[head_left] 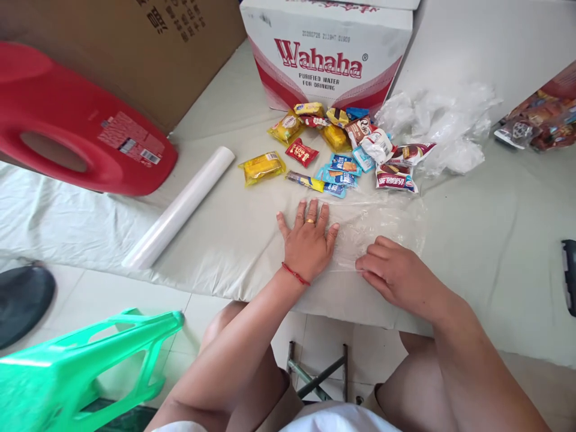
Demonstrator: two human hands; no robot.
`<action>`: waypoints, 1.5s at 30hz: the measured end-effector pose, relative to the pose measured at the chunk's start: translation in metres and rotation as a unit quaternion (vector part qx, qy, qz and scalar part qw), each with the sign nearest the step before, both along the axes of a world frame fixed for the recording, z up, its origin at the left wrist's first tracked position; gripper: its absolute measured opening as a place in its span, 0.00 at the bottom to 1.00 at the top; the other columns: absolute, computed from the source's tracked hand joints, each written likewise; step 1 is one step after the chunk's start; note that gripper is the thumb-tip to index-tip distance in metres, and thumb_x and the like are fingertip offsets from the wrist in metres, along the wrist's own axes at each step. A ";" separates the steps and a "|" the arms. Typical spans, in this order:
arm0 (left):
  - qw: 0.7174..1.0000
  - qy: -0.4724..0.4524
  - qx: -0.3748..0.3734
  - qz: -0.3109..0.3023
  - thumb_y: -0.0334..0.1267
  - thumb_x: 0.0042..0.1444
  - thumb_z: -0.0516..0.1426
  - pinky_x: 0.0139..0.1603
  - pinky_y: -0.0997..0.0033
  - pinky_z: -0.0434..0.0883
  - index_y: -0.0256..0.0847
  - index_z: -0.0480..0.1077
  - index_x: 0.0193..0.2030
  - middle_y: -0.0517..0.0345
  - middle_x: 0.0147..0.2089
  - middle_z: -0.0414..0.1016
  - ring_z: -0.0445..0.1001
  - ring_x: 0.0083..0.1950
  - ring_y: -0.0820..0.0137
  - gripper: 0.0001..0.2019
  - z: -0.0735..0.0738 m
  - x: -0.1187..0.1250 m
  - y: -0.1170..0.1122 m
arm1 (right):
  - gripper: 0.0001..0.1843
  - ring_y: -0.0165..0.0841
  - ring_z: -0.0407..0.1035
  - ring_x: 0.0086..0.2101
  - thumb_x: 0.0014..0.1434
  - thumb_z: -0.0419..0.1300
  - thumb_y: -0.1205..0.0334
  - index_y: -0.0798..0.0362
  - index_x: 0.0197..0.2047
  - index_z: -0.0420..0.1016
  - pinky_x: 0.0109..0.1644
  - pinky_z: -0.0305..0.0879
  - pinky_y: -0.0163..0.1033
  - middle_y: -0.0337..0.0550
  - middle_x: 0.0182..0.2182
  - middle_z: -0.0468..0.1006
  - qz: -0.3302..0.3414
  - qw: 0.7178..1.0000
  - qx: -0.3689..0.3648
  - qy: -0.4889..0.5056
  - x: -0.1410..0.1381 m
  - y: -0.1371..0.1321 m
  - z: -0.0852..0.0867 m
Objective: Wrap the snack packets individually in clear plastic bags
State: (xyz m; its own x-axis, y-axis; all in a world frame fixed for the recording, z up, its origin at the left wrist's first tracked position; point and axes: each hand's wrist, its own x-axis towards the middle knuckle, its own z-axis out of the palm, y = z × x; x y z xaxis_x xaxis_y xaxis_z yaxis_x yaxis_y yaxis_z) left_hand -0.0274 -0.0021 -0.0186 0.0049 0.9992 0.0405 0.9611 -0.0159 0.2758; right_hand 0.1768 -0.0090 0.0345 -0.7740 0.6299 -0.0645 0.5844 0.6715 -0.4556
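Observation:
My left hand (310, 240) lies flat with its fingers spread, a ring on one finger and a red cord round the wrist. It rests on the table at the left edge of a clear plastic bag (382, 219). My right hand (398, 270) has its fingers curled together at the bag's near edge, pinching the thin plastic. Just beyond the hands lie wrapped snacks: a yellow-packed cake (263, 168), a red packet (302, 153), blue packets (344, 165) and maroon-and-white packets (396, 178).
A roll of plastic (180, 207) lies at the left, near a red jug (148, 141). Behind the snacks stands a white water carton (330, 54). Crumpled clear bags (454, 129) lie at the right. A green stool (112, 348) stands below the table (486, 270) at the left.

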 end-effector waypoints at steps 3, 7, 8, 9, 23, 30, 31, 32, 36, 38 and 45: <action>1.000 0.005 0.002 0.015 0.51 0.73 0.38 0.72 0.21 0.38 0.44 0.60 0.73 0.46 0.77 0.57 0.51 0.78 0.52 0.29 0.002 -0.006 0.002 | 0.15 0.35 0.62 0.35 0.71 0.51 0.67 0.54 0.34 0.75 0.35 0.55 0.38 0.44 0.31 0.72 0.054 0.997 -0.040 -0.028 0.000 -0.010 0.007; 1.000 0.017 -0.008 0.009 0.50 0.73 0.38 0.72 0.22 0.38 0.44 0.61 0.72 0.45 0.76 0.58 0.52 0.78 0.52 0.29 0.006 -0.009 -0.002 | 0.05 0.35 0.70 0.35 0.66 0.61 0.65 0.51 0.37 0.78 0.35 0.59 0.37 0.41 0.33 0.76 0.107 0.975 -0.162 -0.108 0.009 -0.018 0.018; 1.000 0.021 -0.010 0.007 0.50 0.73 0.39 0.72 0.22 0.39 0.43 0.61 0.72 0.45 0.76 0.58 0.52 0.78 0.52 0.28 0.006 -0.009 -0.005 | 0.03 0.34 0.71 0.34 0.64 0.65 0.62 0.49 0.40 0.80 0.36 0.61 0.37 0.40 0.33 0.78 0.120 0.968 -0.198 -0.103 0.014 -0.018 0.022; 1.000 0.024 -0.012 0.006 0.50 0.72 0.40 0.72 0.22 0.40 0.42 0.61 0.72 0.44 0.76 0.57 0.52 0.78 0.52 0.28 0.006 -0.008 -0.007 | 0.08 0.33 0.72 0.33 0.62 0.67 0.58 0.48 0.45 0.81 0.37 0.62 0.37 0.40 0.35 0.80 0.134 0.960 -0.234 -0.081 0.019 -0.018 0.027; 1.000 0.010 -0.028 -0.003 0.40 0.65 0.51 0.65 0.39 0.67 0.32 0.61 0.70 0.32 0.75 0.58 0.65 0.70 0.44 0.28 0.028 -0.002 -0.036 | 0.15 0.43 0.70 0.48 0.70 0.53 0.63 0.52 0.50 0.80 0.53 0.70 0.48 0.51 0.47 0.81 -0.276 0.949 0.055 0.140 -0.059 0.000 -0.021; 0.999 0.021 0.025 0.034 0.28 0.60 0.50 0.55 0.37 0.70 0.38 0.77 0.46 0.38 0.70 0.64 0.59 0.70 0.41 0.15 0.035 -0.010 -0.033 | 0.27 0.44 0.46 0.73 0.73 0.44 0.65 0.64 0.71 0.61 0.76 0.46 0.56 0.55 0.71 0.62 -0.151 0.978 0.100 0.098 -0.087 -0.005 -0.049; 0.998 0.018 0.031 0.047 0.27 0.59 0.51 0.53 0.38 0.70 0.39 0.78 0.44 0.38 0.67 0.67 0.62 0.66 0.41 0.15 0.035 -0.011 -0.031 | 0.28 0.45 0.44 0.73 0.73 0.44 0.65 0.63 0.73 0.60 0.77 0.45 0.57 0.54 0.72 0.59 -0.142 0.981 0.094 0.088 -0.087 -0.006 -0.051; 0.998 0.012 0.040 0.055 0.28 0.59 0.51 0.52 0.39 0.70 0.39 0.78 0.41 0.38 0.63 0.70 0.65 0.62 0.43 0.14 0.034 -0.013 -0.029 | 0.29 0.45 0.43 0.74 0.73 0.45 0.64 0.62 0.73 0.58 0.77 0.43 0.59 0.54 0.73 0.57 -0.132 0.984 0.087 0.079 -0.088 -0.006 -0.053; 0.995 -0.019 0.081 0.053 0.32 0.61 0.51 0.51 0.46 0.71 0.38 0.77 0.32 0.38 0.48 0.74 0.71 0.50 0.51 0.13 0.034 -0.018 -0.020 | 0.32 0.47 0.42 0.74 0.71 0.49 0.59 0.62 0.75 0.55 0.77 0.37 0.61 0.55 0.74 0.54 -0.080 0.993 0.069 0.058 -0.088 -0.011 -0.058; 0.995 -0.067 0.064 0.036 0.34 0.62 0.50 0.47 0.53 0.73 0.38 0.78 0.34 0.41 0.44 0.75 0.73 0.45 0.55 0.14 0.036 -0.014 -0.017 | 0.31 0.47 0.44 0.74 0.71 0.50 0.60 0.59 0.74 0.57 0.77 0.35 0.62 0.54 0.72 0.59 -0.067 0.994 0.067 0.056 -0.088 -0.013 -0.062; 0.961 -0.265 -0.042 -0.070 0.30 0.60 0.49 0.54 0.60 0.72 0.43 0.79 0.43 0.53 0.43 0.80 0.77 0.47 0.62 0.17 0.029 0.004 0.004 | 0.27 0.51 0.52 0.71 0.70 0.53 0.61 0.61 0.69 0.67 0.76 0.40 0.65 0.60 0.67 0.67 -0.067 0.994 0.066 0.059 -0.085 -0.014 -0.069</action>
State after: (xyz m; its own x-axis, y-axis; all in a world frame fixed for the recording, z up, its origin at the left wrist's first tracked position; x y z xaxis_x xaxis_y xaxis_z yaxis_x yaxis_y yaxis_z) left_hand -0.0230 0.0018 0.0109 0.1394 0.9902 -0.0064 0.6749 -0.0903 0.7323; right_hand 0.0914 -0.0231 -0.0348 -0.6805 0.7242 0.1113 0.6200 0.6501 -0.4392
